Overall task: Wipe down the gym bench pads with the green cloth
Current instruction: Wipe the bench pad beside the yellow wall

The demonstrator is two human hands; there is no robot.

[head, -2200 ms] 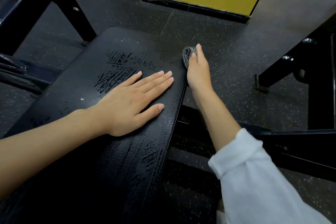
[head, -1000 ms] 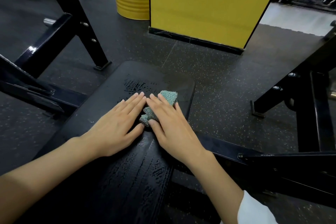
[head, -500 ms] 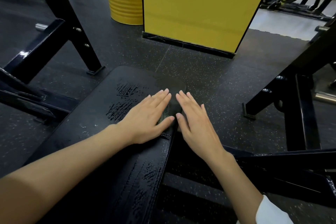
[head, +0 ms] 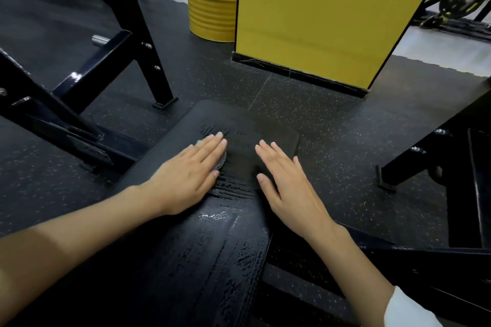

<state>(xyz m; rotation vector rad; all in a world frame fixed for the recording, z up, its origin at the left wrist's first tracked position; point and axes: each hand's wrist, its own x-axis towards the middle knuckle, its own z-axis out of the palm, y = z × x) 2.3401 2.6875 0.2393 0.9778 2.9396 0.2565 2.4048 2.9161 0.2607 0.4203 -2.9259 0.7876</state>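
Leftward the cloth (head: 222, 162) has been slid under the flat left hand (head: 190, 171); the flat, empty right hand (head: 288, 180) is rested apart, right of it, on the pad (head: 186, 260).

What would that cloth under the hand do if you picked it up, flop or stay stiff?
Probably flop: the cloth looks knobbly and soft, squashed flat under the left hand. It likely slides easily too, since the bench pad shines with wet streaks. Probably light: one hand nearly covers it.
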